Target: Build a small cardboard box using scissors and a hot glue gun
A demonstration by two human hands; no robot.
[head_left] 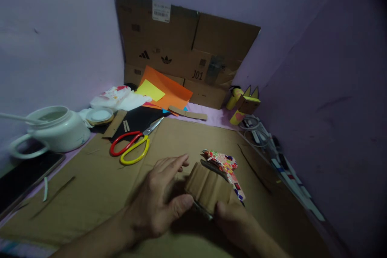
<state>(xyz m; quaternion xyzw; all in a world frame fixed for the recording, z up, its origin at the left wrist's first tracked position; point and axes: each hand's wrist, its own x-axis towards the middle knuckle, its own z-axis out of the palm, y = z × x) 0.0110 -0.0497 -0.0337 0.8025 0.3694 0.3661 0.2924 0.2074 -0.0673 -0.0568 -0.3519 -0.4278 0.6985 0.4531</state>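
Observation:
A small folded piece of brown corrugated cardboard (208, 187) is gripped in my right hand (238, 219), the thumb pressed on its near right corner. To its left, my left hand (160, 195) has its fingers stretched out and apart. That thumb tip is at the cardboard's left edge; whether it touches, I cannot tell. Just behind the piece lies a glue gun (225, 165) with a bright multicoloured pattern, partly hidden by the cardboard. Scissors (133, 145) with one red and one yellow handle lie beyond my left hand, blades pointing away.
A white pot (62, 129) and a dark phone (27, 181) are at the left. Orange paper (169, 92) and a cardboard strip (189, 113) lie at the back. Yellow craft figures (246, 107), cables (255, 129) and markers (296, 185) line the right wall.

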